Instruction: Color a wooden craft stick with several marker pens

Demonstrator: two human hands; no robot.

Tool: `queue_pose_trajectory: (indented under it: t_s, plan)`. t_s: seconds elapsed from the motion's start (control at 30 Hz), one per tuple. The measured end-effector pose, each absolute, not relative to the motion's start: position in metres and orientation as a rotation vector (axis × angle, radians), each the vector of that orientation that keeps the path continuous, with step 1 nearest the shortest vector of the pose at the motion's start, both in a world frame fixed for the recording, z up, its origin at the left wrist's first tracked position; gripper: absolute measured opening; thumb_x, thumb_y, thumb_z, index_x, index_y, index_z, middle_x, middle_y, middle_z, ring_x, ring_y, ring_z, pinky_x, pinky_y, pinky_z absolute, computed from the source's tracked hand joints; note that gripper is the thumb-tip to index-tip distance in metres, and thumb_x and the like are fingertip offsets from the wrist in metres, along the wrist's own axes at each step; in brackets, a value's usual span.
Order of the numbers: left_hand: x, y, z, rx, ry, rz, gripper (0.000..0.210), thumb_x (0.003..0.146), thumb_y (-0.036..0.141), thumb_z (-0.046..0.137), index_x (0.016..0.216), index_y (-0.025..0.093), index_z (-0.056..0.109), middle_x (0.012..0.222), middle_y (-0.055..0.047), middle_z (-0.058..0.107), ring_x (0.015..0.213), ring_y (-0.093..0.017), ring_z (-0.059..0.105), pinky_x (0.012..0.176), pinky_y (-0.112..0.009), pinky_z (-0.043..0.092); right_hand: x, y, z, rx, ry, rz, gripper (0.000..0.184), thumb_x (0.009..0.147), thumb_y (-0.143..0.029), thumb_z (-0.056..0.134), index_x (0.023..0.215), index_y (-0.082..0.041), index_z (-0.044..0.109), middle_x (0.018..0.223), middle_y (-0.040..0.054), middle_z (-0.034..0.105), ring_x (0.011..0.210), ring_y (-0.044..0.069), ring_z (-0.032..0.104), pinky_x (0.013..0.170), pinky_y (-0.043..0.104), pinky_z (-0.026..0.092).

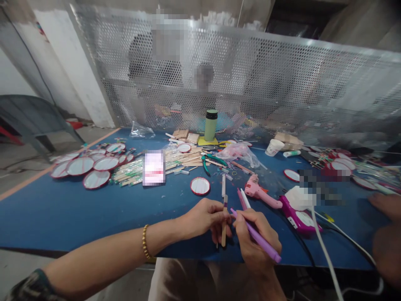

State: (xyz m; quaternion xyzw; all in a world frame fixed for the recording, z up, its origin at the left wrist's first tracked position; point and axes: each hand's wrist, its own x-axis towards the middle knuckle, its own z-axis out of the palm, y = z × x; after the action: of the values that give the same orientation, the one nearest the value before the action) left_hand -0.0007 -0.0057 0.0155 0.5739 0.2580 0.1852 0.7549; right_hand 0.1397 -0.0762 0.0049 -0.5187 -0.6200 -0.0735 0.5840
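Between the thumb and fingers of my left hand (208, 217) is a wooden craft stick (224, 236), held roughly upright, with a dark purple mark near its top. My right hand (258, 240) grips a purple marker (261, 241), its tip pointing at the stick and close to it. Whether the tip touches the wood I cannot tell. Just beyond my hands lie a white pen (245, 198) and a capped light marker (223, 185). A round white disc with a red rim (200, 186) rests on the blue table ahead.
Red-rimmed discs (80, 166) are piled at left beside many craft sticks (188, 158). A pink glue gun (261, 192), a magenta box (299, 217) and cables lie right. Green pliers (213, 161) and a green bottle (211, 125) are further back. Another person's hand (384, 205) is at far right.
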Motion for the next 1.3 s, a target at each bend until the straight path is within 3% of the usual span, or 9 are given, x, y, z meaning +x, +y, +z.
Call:
queue_pose_trajectory:
  t_s: [0.3, 0.47, 0.67, 0.97, 1.3]
  plan:
    - [-0.004, -0.001, 0.007, 1.272, 0.542, 0.413, 0.052, 0.076, 0.066, 0.066, 0.081, 0.016, 0.056, 0.065, -0.002, 0.066, 0.047, -0.011, 0.061, 0.043, -0.02, 0.047, 0.141, -0.068, 0.015, -1.257, -1.464, -0.017, 0.018, 0.09, -0.027, 0.059, 0.076, -0.02, 0.068, 0.061, -0.0009, 0.068, 0.05, 0.012, 0.063, 0.052, 0.02, 0.052]
    - [-0.007, 0.0, 0.01, 1.266, 0.546, 0.373, 0.05, 0.071, 0.061, 0.075, 0.082, 0.015, 0.057, 0.066, -0.002, 0.066, 0.049, -0.011, 0.061, 0.049, -0.023, 0.051, 0.135, -0.059, 0.015, -1.295, -1.284, 0.129, 0.021, 0.089, -0.031, 0.062, 0.072, -0.019, 0.067, 0.057, -0.0017, 0.066, 0.047, 0.012, 0.063, 0.052, 0.022, 0.053]
    - [-0.009, 0.003, 0.014, 1.217, 0.626, 0.348, 0.054, 0.07, 0.066, 0.071, 0.077, 0.014, 0.058, 0.068, -0.007, 0.07, 0.049, -0.013, 0.063, 0.045, -0.023, 0.05, 0.136, -0.059, 0.014, -1.287, -1.275, 0.089, 0.021, 0.089, -0.033, 0.063, 0.074, -0.018, 0.068, 0.063, -0.0001, 0.069, 0.047, 0.012, 0.062, 0.048, 0.021, 0.051]
    - [-0.002, -0.006, 0.004, 1.085, 0.649, 0.461, 0.048, 0.081, 0.063, 0.064, 0.085, 0.018, 0.048, 0.069, -0.004, 0.068, 0.052, -0.015, 0.067, 0.043, -0.022, 0.051, 0.146, -0.058, 0.015, -1.283, -1.443, 0.024, 0.018, 0.091, -0.03, 0.061, 0.078, -0.019, 0.068, 0.063, -0.0004, 0.069, 0.048, 0.012, 0.063, 0.047, 0.02, 0.05]
    - [0.0, -0.01, 0.007, 1.122, 0.594, 0.438, 0.062, 0.068, 0.072, 0.07, 0.079, 0.012, 0.06, 0.068, -0.005, 0.065, 0.057, -0.014, 0.065, 0.054, -0.025, 0.053, 0.146, -0.064, 0.01, -1.29, -1.504, 0.096, 0.02, 0.09, -0.031, 0.061, 0.076, -0.02, 0.069, 0.061, -0.0017, 0.068, 0.051, 0.012, 0.064, 0.051, 0.019, 0.051]
